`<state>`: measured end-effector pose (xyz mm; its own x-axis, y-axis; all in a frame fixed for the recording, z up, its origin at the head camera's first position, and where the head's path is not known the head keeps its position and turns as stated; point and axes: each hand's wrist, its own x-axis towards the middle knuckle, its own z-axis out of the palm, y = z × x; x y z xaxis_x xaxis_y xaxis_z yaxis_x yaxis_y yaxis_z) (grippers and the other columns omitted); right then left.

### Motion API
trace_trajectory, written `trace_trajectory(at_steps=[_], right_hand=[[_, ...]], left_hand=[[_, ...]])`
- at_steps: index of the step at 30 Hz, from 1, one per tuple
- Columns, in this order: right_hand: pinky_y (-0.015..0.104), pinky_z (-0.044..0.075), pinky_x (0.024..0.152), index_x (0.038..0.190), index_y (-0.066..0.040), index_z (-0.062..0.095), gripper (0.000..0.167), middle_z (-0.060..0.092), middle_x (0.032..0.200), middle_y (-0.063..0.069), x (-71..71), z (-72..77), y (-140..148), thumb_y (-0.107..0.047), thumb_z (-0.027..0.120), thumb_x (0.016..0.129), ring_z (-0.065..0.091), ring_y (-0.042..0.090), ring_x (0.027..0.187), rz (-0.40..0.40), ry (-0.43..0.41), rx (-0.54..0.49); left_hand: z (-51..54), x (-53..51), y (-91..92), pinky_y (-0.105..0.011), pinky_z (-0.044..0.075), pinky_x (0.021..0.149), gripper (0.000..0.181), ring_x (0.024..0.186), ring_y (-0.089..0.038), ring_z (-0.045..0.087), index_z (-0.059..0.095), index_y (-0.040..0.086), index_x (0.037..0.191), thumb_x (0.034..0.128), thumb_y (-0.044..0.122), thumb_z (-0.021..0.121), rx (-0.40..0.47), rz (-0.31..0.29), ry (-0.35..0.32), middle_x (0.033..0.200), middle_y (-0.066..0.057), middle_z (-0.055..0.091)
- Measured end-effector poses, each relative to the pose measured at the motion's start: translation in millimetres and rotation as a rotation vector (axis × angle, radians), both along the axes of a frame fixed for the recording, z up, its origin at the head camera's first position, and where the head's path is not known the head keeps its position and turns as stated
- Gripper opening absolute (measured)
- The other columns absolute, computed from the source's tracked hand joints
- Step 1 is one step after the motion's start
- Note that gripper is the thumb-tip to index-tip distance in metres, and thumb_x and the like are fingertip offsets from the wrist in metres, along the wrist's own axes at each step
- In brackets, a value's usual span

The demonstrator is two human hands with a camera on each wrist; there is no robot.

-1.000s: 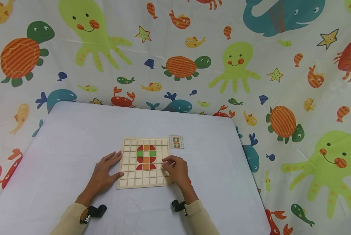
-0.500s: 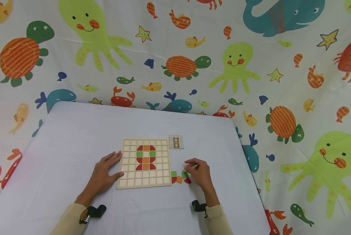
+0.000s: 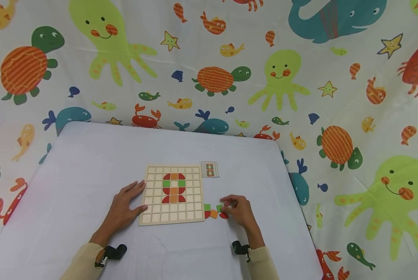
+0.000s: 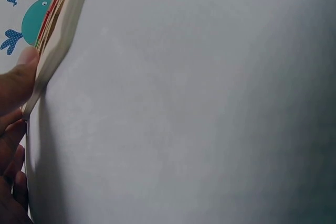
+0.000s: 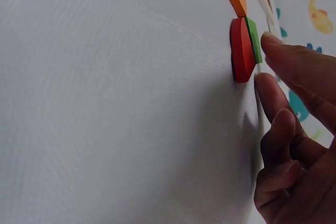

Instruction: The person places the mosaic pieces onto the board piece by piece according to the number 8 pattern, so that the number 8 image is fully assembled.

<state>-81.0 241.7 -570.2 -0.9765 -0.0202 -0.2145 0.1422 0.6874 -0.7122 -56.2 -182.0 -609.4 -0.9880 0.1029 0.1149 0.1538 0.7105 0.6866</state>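
A wooden grid board (image 3: 153, 216) lies on the table, with red, orange and green tiles set in its middle cells. My left hand (image 3: 123, 206) rests against its left edge, thumb and fingers spread apart; the left wrist view shows the thumb (image 4: 23, 74) at the board's side. Right of the board, my right hand (image 3: 241, 210) reaches to a loose green tile (image 3: 219, 208) beside a red rounded tile (image 3: 224, 215). In the right wrist view its thumb (image 5: 294, 59) is close to the green tile (image 5: 254, 40), with a gap between thumb and forefinger.
An orange tile (image 3: 214, 214), a green tile (image 3: 207, 207) and a red tile (image 3: 207, 214) lie by the board's right edge. A small pattern card (image 3: 210, 169) sits off its upper right corner. Behind the white table (image 3: 100, 155) hangs a sea-animal curtain (image 3: 195, 35).
My right hand has left the board's right side, moved right to the loose tiles and lowered beside the green one. The left hand has stayed at the board's edge.
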Motion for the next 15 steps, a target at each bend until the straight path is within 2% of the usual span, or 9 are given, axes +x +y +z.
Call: trace_trajectory(at_steps=[9, 15], right_hand=[[0.027, 0.045, 0.068, 0.092, -0.020, 0.081, 0.016, 0.069, 0.086, -0.003, 0.8, -1.5, -4.9, -0.008, 0.089, 0.084, 0.055, 0.015, 0.077, 0.046, 0.032, 0.082], [0.027, 0.046, 0.068, 0.091, -0.018, 0.075, 0.018, 0.069, 0.086, -0.002, 1.3, -0.4, -5.5, -0.005, 0.087, 0.085, 0.056, 0.015, 0.076, 0.047, 0.022, 0.046]], left_hand=[[-0.7, -0.3, -0.4, -0.075, 0.032, 0.109, 0.084, 0.150, -0.052, 0.037, 0.050, 0.004, 0.157, 0.0831, 0.017, 0.089, 0.003, -0.002, 0.011, 0.162, -0.023, 0.050], [-1.2, -0.4, -0.2, -0.074, 0.032, 0.110, 0.085, 0.150, -0.051, 0.037, 0.050, 0.004, 0.157, 0.0830, 0.019, 0.090, 0.001, -0.001, 0.011, 0.162, -0.023, 0.050]])
